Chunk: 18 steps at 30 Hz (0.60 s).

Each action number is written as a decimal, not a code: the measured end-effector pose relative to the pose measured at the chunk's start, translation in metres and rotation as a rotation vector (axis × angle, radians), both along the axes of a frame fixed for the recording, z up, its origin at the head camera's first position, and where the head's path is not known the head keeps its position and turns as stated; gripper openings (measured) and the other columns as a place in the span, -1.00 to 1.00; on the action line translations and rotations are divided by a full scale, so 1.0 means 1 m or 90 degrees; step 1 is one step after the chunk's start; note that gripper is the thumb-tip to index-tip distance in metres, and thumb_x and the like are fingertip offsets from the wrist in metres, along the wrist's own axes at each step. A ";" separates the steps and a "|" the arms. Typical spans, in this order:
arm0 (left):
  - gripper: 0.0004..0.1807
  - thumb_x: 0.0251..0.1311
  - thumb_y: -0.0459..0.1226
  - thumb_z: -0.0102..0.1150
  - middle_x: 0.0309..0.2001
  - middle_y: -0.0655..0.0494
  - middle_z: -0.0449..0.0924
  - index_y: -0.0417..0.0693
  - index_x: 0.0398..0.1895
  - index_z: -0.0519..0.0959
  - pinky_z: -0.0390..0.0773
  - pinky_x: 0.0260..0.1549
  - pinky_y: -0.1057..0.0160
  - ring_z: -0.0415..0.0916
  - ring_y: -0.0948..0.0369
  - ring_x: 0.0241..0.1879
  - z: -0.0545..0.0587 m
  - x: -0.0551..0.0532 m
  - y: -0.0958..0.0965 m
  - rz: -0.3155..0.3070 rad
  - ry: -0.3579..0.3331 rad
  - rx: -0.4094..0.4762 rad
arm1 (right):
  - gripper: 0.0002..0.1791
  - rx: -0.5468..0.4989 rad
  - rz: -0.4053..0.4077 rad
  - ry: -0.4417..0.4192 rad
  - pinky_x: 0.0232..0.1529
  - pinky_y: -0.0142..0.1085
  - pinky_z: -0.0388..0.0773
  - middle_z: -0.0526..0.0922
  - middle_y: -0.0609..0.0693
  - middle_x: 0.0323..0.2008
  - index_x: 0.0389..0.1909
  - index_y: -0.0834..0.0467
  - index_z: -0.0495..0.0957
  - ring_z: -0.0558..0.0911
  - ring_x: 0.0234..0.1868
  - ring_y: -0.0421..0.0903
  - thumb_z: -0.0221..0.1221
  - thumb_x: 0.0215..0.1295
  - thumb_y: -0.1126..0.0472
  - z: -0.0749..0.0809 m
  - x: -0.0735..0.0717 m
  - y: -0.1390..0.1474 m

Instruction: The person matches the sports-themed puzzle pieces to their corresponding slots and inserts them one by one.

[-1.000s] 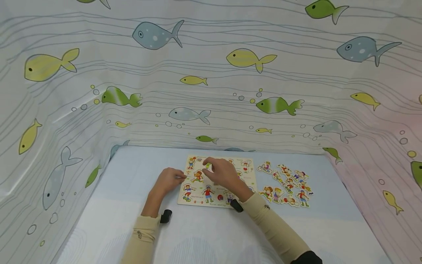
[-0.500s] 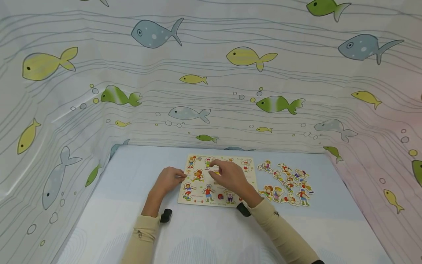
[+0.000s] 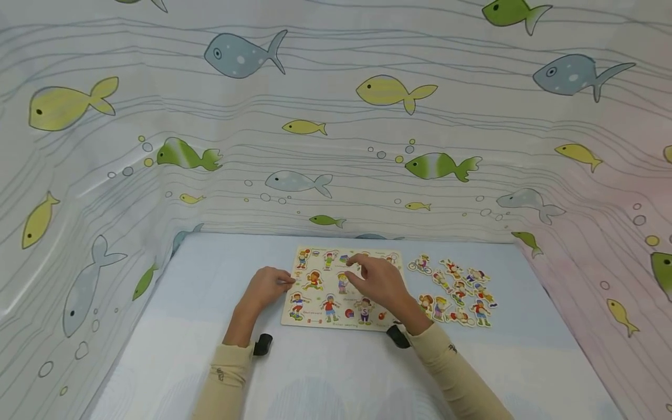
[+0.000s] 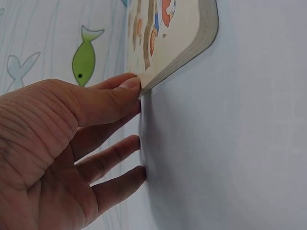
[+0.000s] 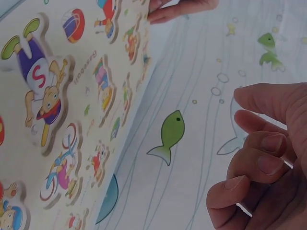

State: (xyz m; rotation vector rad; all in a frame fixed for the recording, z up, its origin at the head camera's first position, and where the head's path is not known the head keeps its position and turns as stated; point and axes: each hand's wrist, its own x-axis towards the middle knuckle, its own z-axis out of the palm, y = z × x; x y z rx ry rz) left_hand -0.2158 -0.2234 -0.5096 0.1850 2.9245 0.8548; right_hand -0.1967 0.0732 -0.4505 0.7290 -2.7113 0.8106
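Note:
A wooden puzzle board [image 3: 311, 301] with printed sports children lies on the table. My left hand [image 3: 268, 286] pinches its left edge; in the left wrist view the thumb [image 4: 112, 103] rests on the rim while the other fingers spread below. Over the board's right part hovers my right hand [image 3: 382, 283], fingers loosely curled with nothing between thumb and forefinger, and it hides some figures there. The baseball player [image 5: 45, 79] in an S shirt appears large in the right wrist view. Right of the board lie several loose puzzle pieces [image 3: 460, 291], including a cyclist [image 3: 420, 263].
The pale blue table [image 3: 336, 373] meets a fish-patterned curtain [image 3: 236, 210] at the back and sides. A small black device [image 3: 262, 345] sits at my left wrist, and another black device [image 3: 398, 336] at my right wrist.
My right hand has drawn back to the right across the board, uncovering figures in its middle. The left hand stays at the board's left edge.

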 end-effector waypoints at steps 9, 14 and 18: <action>-0.86 0.15 -0.34 0.38 -0.02 -0.05 0.68 -0.08 -0.22 0.78 0.43 0.19 -0.09 0.52 -0.08 0.14 -0.002 -0.001 0.001 0.001 0.007 0.013 | -0.81 -0.002 -0.026 -0.003 -0.74 -0.37 0.09 0.33 -0.21 -0.71 -0.11 -0.02 0.66 0.19 -0.74 -0.25 0.29 0.31 0.05 -0.003 0.005 0.024; -0.86 0.16 -0.33 0.38 -0.01 -0.04 0.68 -0.07 -0.22 0.78 0.44 0.18 -0.09 0.51 -0.08 0.15 -0.002 -0.001 0.001 0.006 0.001 0.011 | -0.81 -0.006 -0.046 -0.002 -0.74 -0.38 0.07 0.28 -0.22 -0.72 -0.13 0.00 0.65 0.15 -0.75 -0.26 0.30 0.30 0.04 -0.005 0.006 0.039; -0.87 0.16 -0.33 0.37 -0.01 -0.04 0.68 -0.07 -0.22 0.78 0.44 0.18 -0.10 0.51 -0.08 0.15 -0.002 -0.001 0.000 0.008 0.001 0.014 | -0.81 -0.017 -0.061 0.002 -0.73 -0.38 0.06 0.27 -0.21 -0.73 -0.13 0.00 0.65 0.12 -0.75 -0.25 0.30 0.30 0.04 -0.006 0.006 0.049</action>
